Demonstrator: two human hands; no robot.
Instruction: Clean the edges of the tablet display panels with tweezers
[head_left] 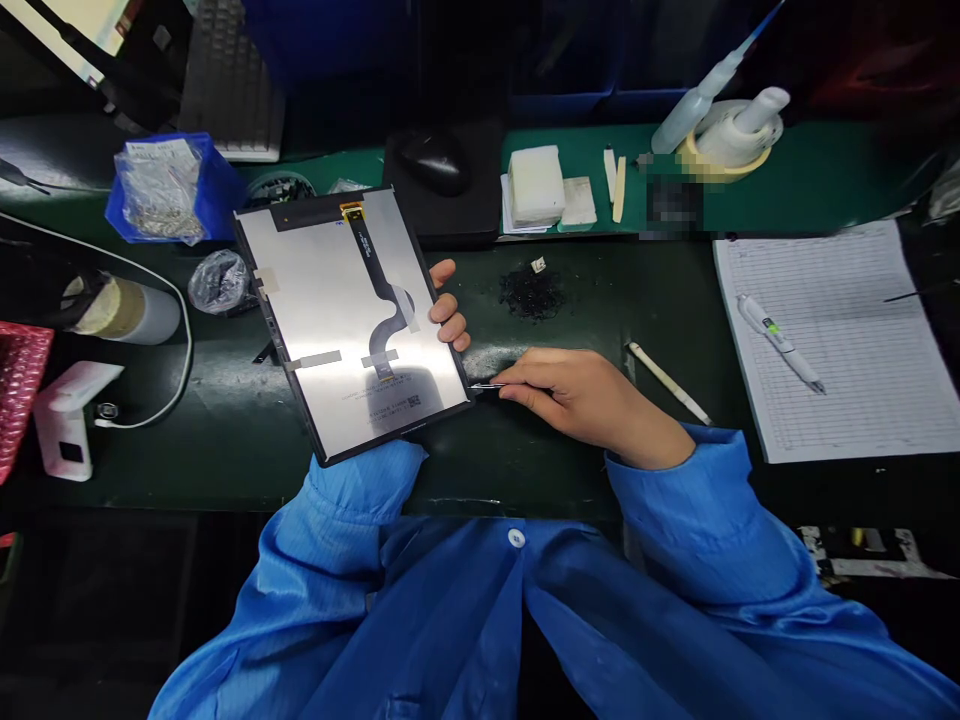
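Observation:
My left hand (448,308) holds a tablet display panel (330,320) from beneath, its fingers curled over the right edge. The panel is tilted, its silvery back up, with a black flex cable (375,285) running down the middle and strips of tape on it. My right hand (577,395) is closed in a pinch on thin tweezers (487,385), whose tip touches the panel's lower right corner. Both sleeves are blue.
On the green mat lie a pile of black scraps (531,292), a white stick (669,382), a lined sheet (832,340) with a pen (780,342), white foam blocks (535,186), a mouse (433,160), a blue parts bin (161,188), a tape roll (112,308) and dispenser bottles (720,110).

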